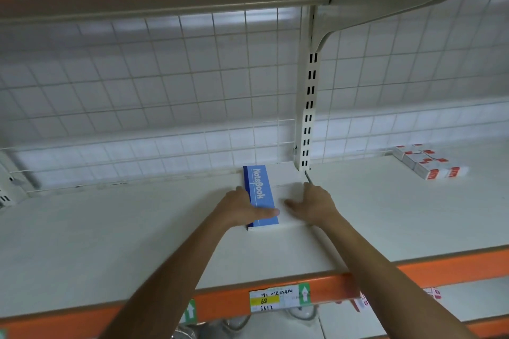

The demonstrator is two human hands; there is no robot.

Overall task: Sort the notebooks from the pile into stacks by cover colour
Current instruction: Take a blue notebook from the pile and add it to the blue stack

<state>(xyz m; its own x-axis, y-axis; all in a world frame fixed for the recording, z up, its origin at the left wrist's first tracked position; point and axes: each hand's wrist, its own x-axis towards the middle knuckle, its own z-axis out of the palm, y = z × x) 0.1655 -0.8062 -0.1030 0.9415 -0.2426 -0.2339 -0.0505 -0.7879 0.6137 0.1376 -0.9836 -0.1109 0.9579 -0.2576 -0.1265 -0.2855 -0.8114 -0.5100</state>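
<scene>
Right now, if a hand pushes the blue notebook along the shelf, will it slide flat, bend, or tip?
Probably it slides flat: the blue rectangular notebook lies cover up on the white shelf. It looks stiff, since its front edge shows a thick block of pages. Tipping seems unlikely; it sits low, with the left hand resting on it.

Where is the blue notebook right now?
Head view, centre: the blue notebook lies on the white shelf, left of the slotted upright, with the left hand on its near end.

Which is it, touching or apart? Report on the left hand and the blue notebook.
Touching. In the head view the left hand has its thumb across the blue notebook.
</scene>
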